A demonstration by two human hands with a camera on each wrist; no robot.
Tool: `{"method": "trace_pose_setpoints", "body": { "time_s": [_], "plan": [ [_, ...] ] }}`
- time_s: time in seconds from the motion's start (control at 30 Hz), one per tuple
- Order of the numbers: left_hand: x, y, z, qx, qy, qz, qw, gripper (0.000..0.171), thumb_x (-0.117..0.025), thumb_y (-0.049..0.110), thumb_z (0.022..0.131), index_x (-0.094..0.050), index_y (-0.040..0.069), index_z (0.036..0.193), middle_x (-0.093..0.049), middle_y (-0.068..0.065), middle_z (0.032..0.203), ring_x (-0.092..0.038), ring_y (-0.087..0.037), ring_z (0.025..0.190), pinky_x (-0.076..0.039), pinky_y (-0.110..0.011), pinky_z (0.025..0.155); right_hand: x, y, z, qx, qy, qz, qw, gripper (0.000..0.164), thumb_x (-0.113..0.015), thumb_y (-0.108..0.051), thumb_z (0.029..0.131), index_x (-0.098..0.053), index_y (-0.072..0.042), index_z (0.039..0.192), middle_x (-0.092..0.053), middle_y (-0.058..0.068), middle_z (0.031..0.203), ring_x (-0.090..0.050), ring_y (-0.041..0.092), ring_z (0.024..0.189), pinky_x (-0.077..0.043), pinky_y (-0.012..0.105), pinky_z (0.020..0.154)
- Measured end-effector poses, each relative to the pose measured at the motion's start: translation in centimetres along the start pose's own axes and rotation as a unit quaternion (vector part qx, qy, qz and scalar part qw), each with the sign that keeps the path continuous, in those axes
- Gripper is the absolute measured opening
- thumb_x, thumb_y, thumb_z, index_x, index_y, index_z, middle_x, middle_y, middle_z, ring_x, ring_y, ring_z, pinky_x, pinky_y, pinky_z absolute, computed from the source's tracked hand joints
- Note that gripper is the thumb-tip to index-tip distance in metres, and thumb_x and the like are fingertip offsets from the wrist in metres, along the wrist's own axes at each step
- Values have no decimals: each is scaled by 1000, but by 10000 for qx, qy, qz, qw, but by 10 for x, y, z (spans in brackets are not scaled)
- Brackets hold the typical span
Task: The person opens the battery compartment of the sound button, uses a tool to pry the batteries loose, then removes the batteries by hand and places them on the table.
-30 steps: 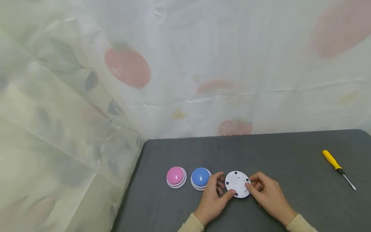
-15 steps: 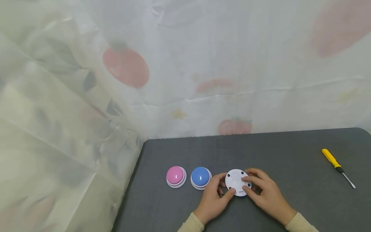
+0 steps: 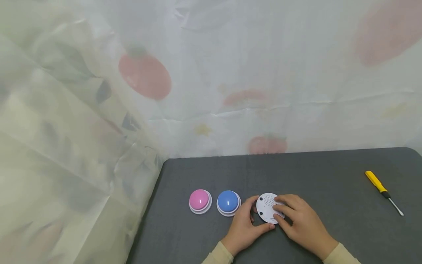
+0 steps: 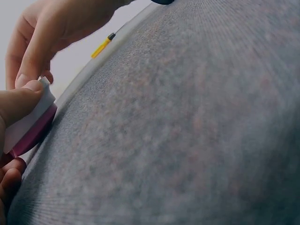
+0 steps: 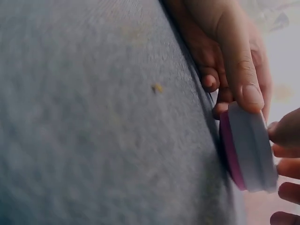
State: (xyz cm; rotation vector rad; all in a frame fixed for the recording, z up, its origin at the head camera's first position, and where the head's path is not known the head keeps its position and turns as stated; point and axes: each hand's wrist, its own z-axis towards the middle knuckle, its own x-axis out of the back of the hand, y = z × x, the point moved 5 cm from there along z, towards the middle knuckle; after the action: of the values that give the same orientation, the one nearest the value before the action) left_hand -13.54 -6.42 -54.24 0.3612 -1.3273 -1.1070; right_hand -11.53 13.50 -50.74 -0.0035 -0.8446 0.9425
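Note:
A round white push button [image 3: 267,200] lies bottom up between the two hands, its flat underside showing a patch of small holes and dark round spots. From the side, in the right wrist view, its purple dome [image 5: 231,154] faces the table. My left hand [image 3: 244,224] holds the rim, thumb at the near edge and fingers on the left side. Fingertips of my right hand [image 3: 301,222] rest bent and spread on the underside, covering its right part. Left of the hands stand a blue push button [image 3: 228,201] and a pink one [image 3: 199,200], domes up.
A screwdriver [image 3: 377,181] with a yellow handle lies at the right of the dark grey table [image 3: 316,172]. A pale curtain [image 3: 204,73] with printed fruit hangs behind the table and along its left side.
The upturned button has turned clockwise in the hands. My right fingers have shifted from its right edge onto its underside; the left thumb has slid right along the near rim.

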Motion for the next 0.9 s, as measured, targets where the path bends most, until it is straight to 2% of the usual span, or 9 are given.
{"method": "trace_pose_setpoints", "body": {
  "time_s": [0.03,0.1,0.2,0.33,0.57,0.9],
  "plan": [
    [0,0,0,-21,14,13,10000,84,-98,42,84,-54,23,153,-60,13,112,-54,-2,85,-48,-15,72,1,-2,1,100,-54,-87,9999,22,-74,-35,106,-82,-15,108,-74,2,123,-69,25,112,-53,39,91],
    [0,1,0,-63,36,41,10000,84,-98,42,84,-54,22,153,-60,13,112,-54,-2,84,-48,-15,71,2,-6,3,289,-152,-252,9991,39,-56,-43,114,-82,-15,105,-75,0,118,-69,23,108,-54,45,84],
    [0,1,-1,-103,48,39,9999,83,-97,42,85,-55,21,153,-61,13,112,-55,-2,85,-48,-15,71,3,-11,5,527,-209,-423,9975,49,-45,-42,117,-83,-13,103,-76,-1,112,-71,21,103,-56,45,79],
    [1,0,-2,-96,47,-58,9999,82,-96,42,86,-56,21,154,-63,13,115,-57,-3,90,-49,-16,72,4,-13,5,849,-164,-582,9946,55,-42,-42,118,-85,-12,103,-78,-1,112,-73,21,97,-59,47,73],
    [2,0,-3,-175,90,-80,9998,81,-95,42,88,-56,20,155,-65,12,120,-59,-5,96,-50,-16,74,6,-15,7,1272,-329,-669,9891,57,-39,-40,118,-86,-11,102,-79,2,113,-75,22,99,-62,49,77],
    [1,2,-4,-411,259,117,9987,83,-97,42,85,-57,15,153,-66,9,120,-60,-6,93,-50,-15,73,8,-17,12,1540,-582,-548,9848,56,-38,-40,120,-85,-11,107,-79,4,111,-76,22,96,-64,43,74]
  ]
}}
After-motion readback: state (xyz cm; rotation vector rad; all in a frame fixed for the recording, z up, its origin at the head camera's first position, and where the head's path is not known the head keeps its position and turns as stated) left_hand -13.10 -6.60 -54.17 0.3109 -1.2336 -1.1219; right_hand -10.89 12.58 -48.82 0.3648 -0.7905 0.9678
